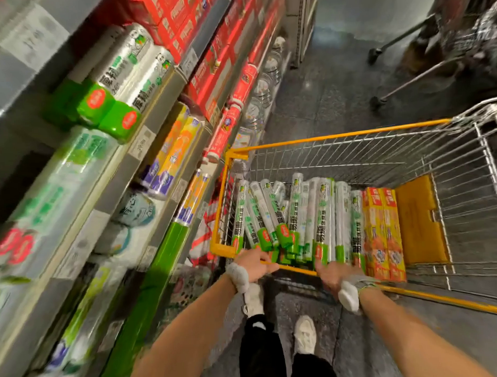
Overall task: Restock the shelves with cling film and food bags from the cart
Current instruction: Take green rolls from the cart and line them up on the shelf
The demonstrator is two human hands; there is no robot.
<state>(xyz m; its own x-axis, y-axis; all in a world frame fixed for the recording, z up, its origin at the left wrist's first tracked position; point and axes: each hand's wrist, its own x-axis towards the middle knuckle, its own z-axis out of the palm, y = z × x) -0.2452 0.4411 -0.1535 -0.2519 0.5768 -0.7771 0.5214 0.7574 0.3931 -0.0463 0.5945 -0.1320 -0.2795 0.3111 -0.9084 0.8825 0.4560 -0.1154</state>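
A wire cart with a yellow rim [338,135] stands in front of me. It holds several white cling film rolls with green ends [299,212] and red-and-yellow food bag boxes [384,228] at their right. My left hand [257,262] reaches over the near rim with its fingers spread, touching the green roll ends and holding nothing. My right hand [333,272] is at the near rim by the roll ends; it is blurred and its grip is unclear. The shelves [144,141] on my left carry matching rolls [130,76].
Red boxes [217,59] and purple-and-yellow rolls [170,160] fill the shelves further along. A yellow flap [420,221] lies in the cart's right part. The legs and wheels of another trolley [375,54] stand on the dark floor at the far right. My feet [304,334] are behind the cart.
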